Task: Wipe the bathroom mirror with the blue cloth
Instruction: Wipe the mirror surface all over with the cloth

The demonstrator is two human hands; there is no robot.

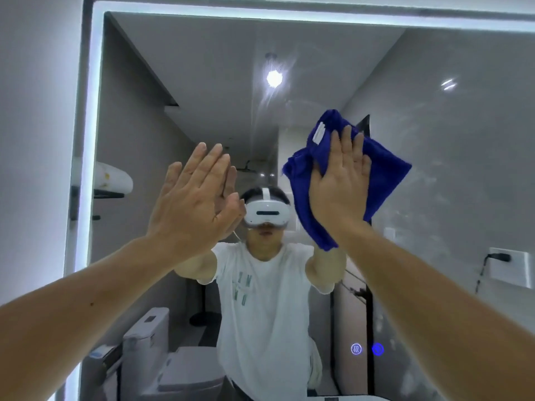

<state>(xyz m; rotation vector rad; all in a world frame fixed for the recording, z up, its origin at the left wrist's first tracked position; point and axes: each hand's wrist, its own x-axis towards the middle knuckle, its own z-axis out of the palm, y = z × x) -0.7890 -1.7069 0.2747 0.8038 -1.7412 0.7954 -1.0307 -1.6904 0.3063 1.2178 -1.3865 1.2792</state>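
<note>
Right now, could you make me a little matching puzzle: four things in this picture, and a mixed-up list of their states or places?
1 left hand
2 right hand
3 cloth
4 buttons

A glowing, low right on the mirror
B blue, under a palm
C bare, fingers straight
D flat on the cloth

Pairs: 1-C, 2-D, 3-B, 4-A

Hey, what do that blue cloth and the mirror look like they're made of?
The blue cloth: soft, matte, fuzzy fabric, probably microfibre or terry; it folds limply under the right hand and carries a white tag. The mirror: smooth glossy glass, judging by its sharp reflections and faint smears, with a frosted, backlit strip along the edge.
</note>
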